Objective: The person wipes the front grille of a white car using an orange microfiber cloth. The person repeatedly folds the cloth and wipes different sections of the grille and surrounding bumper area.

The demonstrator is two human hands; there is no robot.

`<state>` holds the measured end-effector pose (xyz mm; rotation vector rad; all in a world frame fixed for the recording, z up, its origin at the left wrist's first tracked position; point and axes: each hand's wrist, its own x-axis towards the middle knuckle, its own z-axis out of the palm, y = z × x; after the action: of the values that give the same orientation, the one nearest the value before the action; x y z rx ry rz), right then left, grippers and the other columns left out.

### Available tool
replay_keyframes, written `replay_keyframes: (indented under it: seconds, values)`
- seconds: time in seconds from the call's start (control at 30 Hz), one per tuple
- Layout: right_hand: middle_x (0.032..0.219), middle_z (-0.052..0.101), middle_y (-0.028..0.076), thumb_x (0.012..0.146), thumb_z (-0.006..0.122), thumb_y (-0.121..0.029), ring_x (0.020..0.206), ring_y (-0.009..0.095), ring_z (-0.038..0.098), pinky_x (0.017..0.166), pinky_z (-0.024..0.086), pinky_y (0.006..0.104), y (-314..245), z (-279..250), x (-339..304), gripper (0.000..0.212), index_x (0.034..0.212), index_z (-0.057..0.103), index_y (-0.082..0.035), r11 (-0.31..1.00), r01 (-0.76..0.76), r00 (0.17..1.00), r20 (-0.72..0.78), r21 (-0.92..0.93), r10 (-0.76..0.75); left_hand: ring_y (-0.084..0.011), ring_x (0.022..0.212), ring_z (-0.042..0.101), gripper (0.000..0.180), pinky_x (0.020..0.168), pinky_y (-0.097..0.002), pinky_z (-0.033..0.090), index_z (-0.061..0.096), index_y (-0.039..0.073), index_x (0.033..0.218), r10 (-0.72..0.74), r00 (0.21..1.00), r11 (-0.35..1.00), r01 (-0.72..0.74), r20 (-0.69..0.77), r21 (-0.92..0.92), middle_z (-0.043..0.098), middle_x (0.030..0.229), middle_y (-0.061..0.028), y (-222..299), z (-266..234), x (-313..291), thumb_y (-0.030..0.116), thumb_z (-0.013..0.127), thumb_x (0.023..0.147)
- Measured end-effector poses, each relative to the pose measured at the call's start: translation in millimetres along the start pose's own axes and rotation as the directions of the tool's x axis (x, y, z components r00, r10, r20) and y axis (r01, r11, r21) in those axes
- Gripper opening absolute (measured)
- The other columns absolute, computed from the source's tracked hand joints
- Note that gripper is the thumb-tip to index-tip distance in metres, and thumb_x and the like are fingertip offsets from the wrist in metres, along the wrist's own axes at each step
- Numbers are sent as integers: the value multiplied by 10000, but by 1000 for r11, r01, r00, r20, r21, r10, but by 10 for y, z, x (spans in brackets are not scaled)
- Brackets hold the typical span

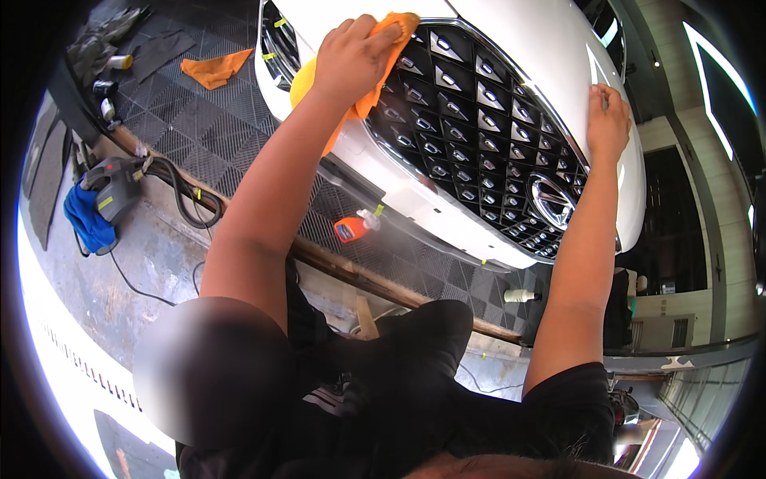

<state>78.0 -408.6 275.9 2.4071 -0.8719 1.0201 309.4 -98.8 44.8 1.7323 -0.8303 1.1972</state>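
Note:
The front of a white car (558,40) with a black and chrome grille (479,112) stands before me. My left hand (351,60) is closed on an orange cloth (396,40) and presses it against the grille's upper left edge. Some of the cloth hangs below the wrist. A yellow rounded piece (303,81) shows behind that wrist; I cannot tell what it is. On the right, my right hand (608,124) rests on the white bodywork beside the grille, fingers loosely bent and holding nothing. A chrome emblem (550,201) sits low in the grille, near my right forearm.
An orange spray bottle (351,229) stands below the bumper on the dark tiled floor (231,120). Another orange cloth (215,69) lies farther left. A grey machine (116,188) with a blue cloth and a black hose (187,199) is at left. A pale bottle (520,295) lies right.

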Motion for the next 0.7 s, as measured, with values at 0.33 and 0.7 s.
replay_keyframes:
  seconds: [0.33, 0.7]
  values:
    - [1381, 636, 21, 1014, 536, -565, 1308, 325, 555, 1107, 432, 468, -79, -77, -94, 417, 1288, 685, -289, 1000, -23, 999, 30, -14, 24, -234, 860, 633, 296, 771, -393, 531, 742, 186, 1152, 74, 997, 997, -74, 32, 12, 584, 931, -18, 146, -64, 140, 136, 727, 861]
    - [1335, 659, 54, 1017, 541, -553, 1255, 310, 594, 1086, 444, 449, -69, -63, -42, 429, 1276, 704, -252, 999, 30, 1000, -6, 38, -30, -275, 868, 638, 289, 771, -425, 522, 741, 166, 1178, -145, 969, 989, 140, 198, 36, 588, 929, -58, -217, -235, -648, 119, 688, 899]
